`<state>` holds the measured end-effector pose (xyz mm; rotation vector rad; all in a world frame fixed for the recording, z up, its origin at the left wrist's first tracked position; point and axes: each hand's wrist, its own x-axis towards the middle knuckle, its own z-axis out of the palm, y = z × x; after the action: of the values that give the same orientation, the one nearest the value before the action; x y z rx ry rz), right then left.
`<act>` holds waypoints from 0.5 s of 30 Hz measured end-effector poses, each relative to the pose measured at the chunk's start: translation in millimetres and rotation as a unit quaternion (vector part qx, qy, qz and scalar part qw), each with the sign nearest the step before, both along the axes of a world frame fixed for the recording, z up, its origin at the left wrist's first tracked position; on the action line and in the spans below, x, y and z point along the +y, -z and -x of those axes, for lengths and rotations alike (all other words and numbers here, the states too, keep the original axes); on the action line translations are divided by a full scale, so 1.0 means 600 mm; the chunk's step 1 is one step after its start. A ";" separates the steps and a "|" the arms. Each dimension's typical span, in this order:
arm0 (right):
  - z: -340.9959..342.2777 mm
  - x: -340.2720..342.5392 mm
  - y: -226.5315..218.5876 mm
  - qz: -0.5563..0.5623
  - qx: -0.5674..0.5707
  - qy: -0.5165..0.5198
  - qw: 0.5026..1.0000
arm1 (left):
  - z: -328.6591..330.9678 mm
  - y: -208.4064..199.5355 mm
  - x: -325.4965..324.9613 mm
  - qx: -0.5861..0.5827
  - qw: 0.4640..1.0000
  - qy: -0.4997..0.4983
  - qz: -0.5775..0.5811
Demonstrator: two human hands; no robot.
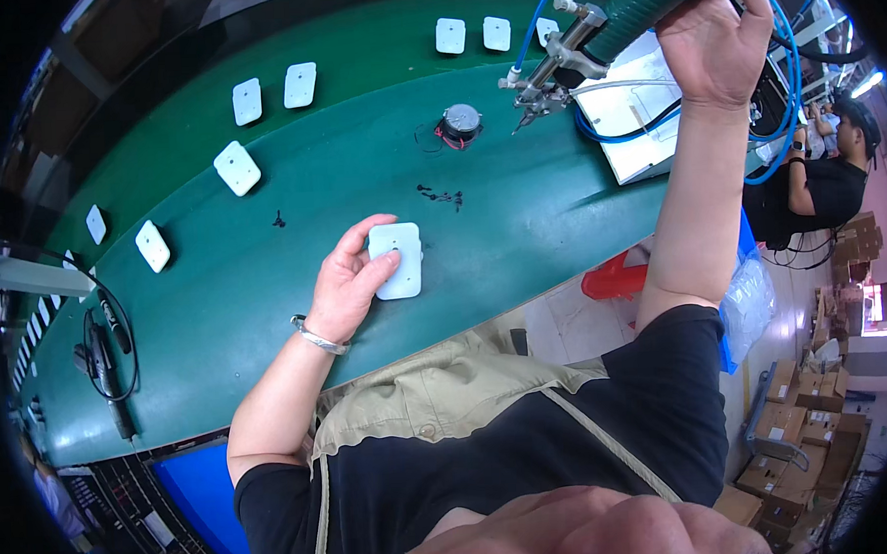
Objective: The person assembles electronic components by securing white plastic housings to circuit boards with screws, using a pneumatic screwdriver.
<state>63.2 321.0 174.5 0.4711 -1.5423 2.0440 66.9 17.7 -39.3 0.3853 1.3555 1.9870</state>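
Observation:
My left hand (350,279) grips a white rounded plastic case (400,274) low over the green bench, its thumb across the face. At upper right my right hand (716,52) is around a green-bodied power screwdriver (640,16); the tool hides part of the fingers. Its metal nozzle and thin bit (540,99) point down and left, apart from the case. Beyond the left hand lie some small black screws (442,196) and a few more dark bits (279,220). A round dark motor-like part (460,124) with red and black wires sits near the bit.
Several white cases (237,168) are spread along the green belt and bench edge (189,120). Blue hoses (789,84) loop beside my right arm, near a white-topped box (635,120). A corded dark tool (101,366) lies at far left. Another person (816,186) is at far right.

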 end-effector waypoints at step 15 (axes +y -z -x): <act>-0.006 -0.038 0.007 -0.051 0.057 0.056 0.995 | 0.006 -0.003 -0.002 -0.016 1.000 0.013 0.013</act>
<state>67.1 298.1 170.5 0.5200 -1.5729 1.8289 63.2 16.5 -37.7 0.3564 1.3470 1.9442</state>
